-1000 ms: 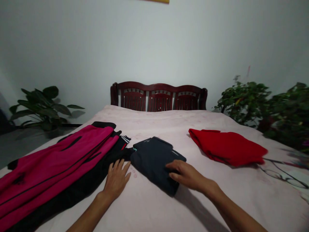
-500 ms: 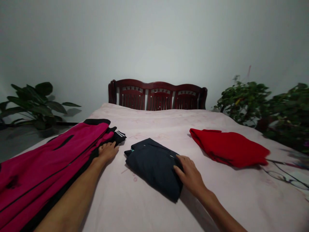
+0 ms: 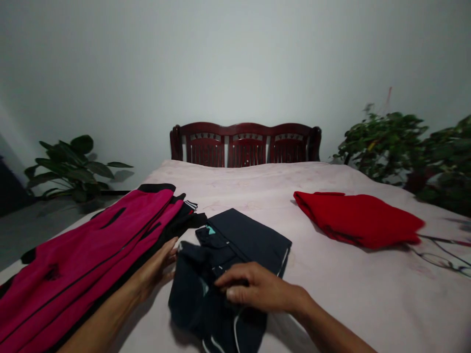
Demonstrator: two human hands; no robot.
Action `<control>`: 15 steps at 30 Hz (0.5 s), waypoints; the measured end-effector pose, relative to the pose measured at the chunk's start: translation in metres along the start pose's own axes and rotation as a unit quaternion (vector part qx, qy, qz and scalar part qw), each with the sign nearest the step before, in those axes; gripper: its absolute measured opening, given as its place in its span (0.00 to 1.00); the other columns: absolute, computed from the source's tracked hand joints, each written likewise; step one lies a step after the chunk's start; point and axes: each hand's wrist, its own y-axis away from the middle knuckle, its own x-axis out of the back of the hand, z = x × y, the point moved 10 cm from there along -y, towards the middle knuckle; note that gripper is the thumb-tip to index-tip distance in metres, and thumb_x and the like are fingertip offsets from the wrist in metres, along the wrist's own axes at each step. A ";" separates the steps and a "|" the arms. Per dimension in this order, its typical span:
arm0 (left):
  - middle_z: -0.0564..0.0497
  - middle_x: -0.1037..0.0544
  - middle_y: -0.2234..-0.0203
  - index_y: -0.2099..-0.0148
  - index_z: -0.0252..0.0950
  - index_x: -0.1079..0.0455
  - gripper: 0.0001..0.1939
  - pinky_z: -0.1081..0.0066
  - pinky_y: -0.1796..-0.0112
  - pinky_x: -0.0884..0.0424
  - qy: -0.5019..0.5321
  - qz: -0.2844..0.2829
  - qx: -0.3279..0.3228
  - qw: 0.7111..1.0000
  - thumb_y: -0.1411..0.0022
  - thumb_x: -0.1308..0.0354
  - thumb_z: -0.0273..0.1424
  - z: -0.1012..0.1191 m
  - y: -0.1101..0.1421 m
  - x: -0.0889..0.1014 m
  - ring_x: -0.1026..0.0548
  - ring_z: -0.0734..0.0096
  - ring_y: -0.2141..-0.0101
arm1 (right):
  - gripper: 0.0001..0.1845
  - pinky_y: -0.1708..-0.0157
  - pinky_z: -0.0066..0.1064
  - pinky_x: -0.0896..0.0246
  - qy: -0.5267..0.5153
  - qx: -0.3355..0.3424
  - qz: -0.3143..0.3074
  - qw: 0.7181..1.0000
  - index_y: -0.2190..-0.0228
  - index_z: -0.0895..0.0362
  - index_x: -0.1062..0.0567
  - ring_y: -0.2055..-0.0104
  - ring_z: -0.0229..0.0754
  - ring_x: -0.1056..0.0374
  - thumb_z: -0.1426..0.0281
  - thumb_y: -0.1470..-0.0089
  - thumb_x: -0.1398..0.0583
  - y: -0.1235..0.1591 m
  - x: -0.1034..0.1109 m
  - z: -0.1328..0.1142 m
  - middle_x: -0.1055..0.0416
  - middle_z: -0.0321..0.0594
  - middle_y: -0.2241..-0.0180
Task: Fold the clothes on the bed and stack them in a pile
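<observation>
A dark navy garment (image 3: 250, 233) lies partly unfolded on the bed in front of me, with white piping or cord and a bit of teal showing. Its near part is raised and bunched. My right hand (image 3: 257, 287) is closed on this bunched cloth, thumb and fingers pinching it. At the left edge of the lifted flap, my left hand (image 3: 162, 264) has its fingers against the cloth, partly hidden behind it, and seems to grip it. Beside my left forearm a pink jacket with black trim (image 3: 106, 245) lies spread out.
A red folded garment (image 3: 360, 218) rests at the right, with eyeglasses (image 3: 437, 260) near it. Pale pink bedding (image 3: 235, 184) covers the bed up to a dark wooden headboard (image 3: 246, 142). Potted plants stand at left (image 3: 75, 164) and right (image 3: 386, 144).
The navy garment was a compact folded bundle; its upper layer is now turned open toward me. My left hand has moved from beside the pink jacket to the garment's left edge.
</observation>
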 end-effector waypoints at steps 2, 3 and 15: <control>0.44 0.34 0.36 0.30 0.43 0.49 0.40 0.61 0.52 0.25 0.009 -0.024 0.037 0.999 0.37 0.56 0.58 -0.015 0.022 0.000 0.31 0.56 0.40 | 0.22 0.45 0.41 0.41 0.109 -0.057 0.111 0.986 0.47 0.52 0.25 0.48 0.48 0.32 0.62 0.41 0.44 0.003 0.024 0.025 0.26 0.44 0.49; 0.44 0.35 0.36 0.29 0.43 0.50 0.41 0.61 0.51 0.25 0.002 -0.029 0.047 0.998 0.38 0.53 0.57 -0.024 0.030 0.000 0.31 0.56 0.41 | 0.25 0.42 0.46 0.45 0.186 -0.099 0.154 0.965 0.45 0.53 0.27 0.44 0.52 0.35 0.63 0.44 0.41 0.006 0.035 0.040 0.28 0.47 0.46; 0.46 0.20 0.53 0.40 0.35 0.35 0.40 0.62 0.58 0.24 -0.066 -0.014 -0.089 0.994 0.60 0.46 0.30 -0.026 0.030 -0.003 0.21 0.54 0.56 | 0.12 0.55 0.42 0.37 0.207 -0.244 0.277 0.906 0.70 0.59 0.22 0.57 0.55 0.28 0.80 0.62 0.38 -0.027 0.105 0.114 0.23 0.53 0.63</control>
